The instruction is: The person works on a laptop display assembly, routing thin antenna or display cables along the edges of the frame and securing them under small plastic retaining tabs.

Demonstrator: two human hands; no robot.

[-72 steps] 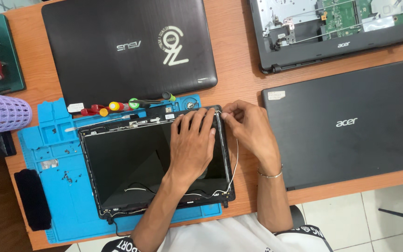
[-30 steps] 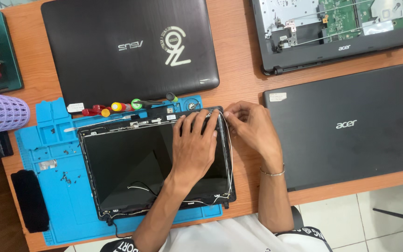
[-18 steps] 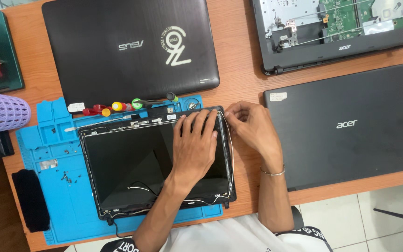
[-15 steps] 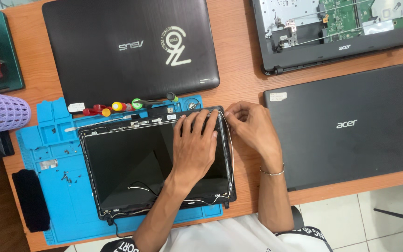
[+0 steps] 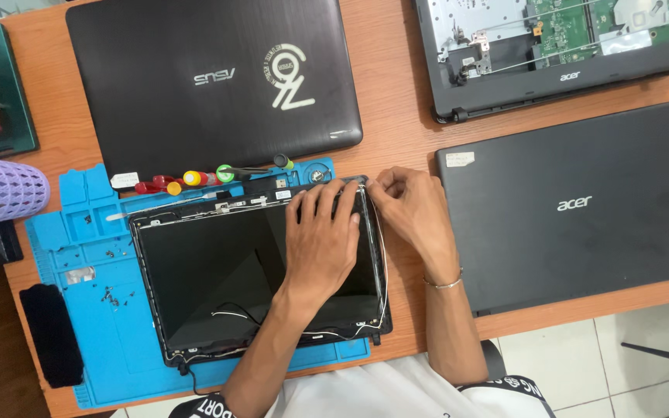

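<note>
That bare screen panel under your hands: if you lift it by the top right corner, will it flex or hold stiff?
The screen panel looks thin and wide with its bezel off, so it would probably flex and could crack if lifted by one corner. Thin white cables run along its right edge by the right hand and may snag. The left hand lies flat on it; supporting both sides seems safer.

Screen panel (image 5: 218, 279) on mat (image 5: 79, 255), closed laptops (image 5: 210, 77) behind and right (image 5: 574, 201)

Bare counter (image 5: 400, 131) runs as a narrow lane between the closed laptop (image 5: 210, 81) and the two laptops on the right (image 5: 574, 205). Screwdrivers (image 5: 195, 178) crowd the panel's (image 5: 218, 286) far edge; screws (image 5: 110, 294) dot the blue mat (image 5: 94, 340) on its left.
</note>
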